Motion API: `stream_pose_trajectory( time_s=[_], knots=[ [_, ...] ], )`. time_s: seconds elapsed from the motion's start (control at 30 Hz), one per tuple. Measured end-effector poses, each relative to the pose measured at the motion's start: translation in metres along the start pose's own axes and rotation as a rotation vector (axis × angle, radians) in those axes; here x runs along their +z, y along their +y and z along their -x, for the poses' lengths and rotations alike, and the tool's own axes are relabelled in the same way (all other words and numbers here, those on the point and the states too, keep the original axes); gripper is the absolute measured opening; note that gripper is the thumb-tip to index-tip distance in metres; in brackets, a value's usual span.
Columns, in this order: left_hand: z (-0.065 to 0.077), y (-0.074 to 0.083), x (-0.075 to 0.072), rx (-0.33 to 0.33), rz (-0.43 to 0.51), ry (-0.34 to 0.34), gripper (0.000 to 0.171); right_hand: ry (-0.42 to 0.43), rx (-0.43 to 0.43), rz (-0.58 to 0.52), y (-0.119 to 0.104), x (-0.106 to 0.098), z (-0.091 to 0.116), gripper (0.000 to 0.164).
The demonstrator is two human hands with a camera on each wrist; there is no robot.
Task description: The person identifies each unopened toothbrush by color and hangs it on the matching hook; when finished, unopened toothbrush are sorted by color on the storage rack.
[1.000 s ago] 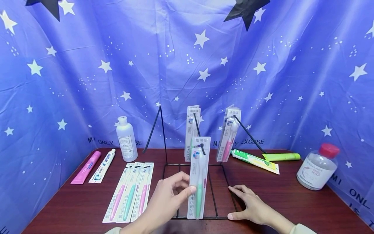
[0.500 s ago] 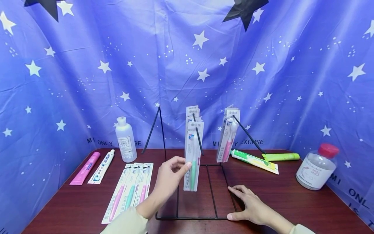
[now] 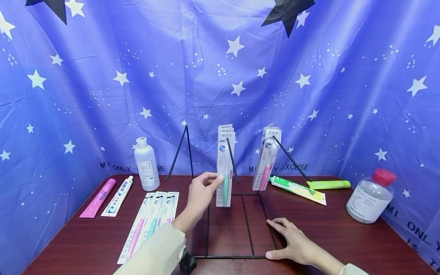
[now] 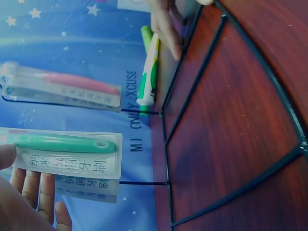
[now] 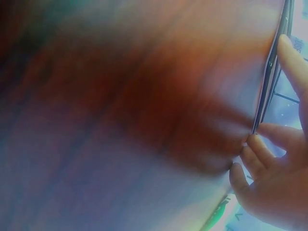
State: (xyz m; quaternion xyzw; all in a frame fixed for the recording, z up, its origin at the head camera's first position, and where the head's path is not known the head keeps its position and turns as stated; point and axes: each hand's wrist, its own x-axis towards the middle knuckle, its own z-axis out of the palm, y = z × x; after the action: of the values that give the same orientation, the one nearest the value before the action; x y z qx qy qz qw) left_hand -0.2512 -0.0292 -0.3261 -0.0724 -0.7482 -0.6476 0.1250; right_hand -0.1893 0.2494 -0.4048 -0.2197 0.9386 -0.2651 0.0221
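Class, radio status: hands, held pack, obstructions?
Left hand pinches green toothbrush pack on middle hook. Right hand touches rack base. Other packs hang behind.

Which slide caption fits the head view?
Left hand pinches a packaged green-handled toothbrush on the middle hook of a wire rack; right hand touches its base.

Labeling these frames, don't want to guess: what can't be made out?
Head: lower ends of the teal flat pack and right pink flat pack, hidden by the left arm.
Head: rear packs, mostly hidden by the held green pack.
Head: dark object beside the sleeve, partly covered and unidentifiable.
Left wrist: held pack's top, cut off by the left edge.
Right wrist: table surface, detail blurred.
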Motion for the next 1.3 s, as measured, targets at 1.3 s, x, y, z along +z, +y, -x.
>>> stream_pose_trajectory(
  time_s=[1.3],
  knots=[
    [0.029,-0.018,-0.082,0.267,-0.319,0.062,0.016,-0.023,0.004,0.025,0.001,-0.002,-0.003,0.088]
  ],
)
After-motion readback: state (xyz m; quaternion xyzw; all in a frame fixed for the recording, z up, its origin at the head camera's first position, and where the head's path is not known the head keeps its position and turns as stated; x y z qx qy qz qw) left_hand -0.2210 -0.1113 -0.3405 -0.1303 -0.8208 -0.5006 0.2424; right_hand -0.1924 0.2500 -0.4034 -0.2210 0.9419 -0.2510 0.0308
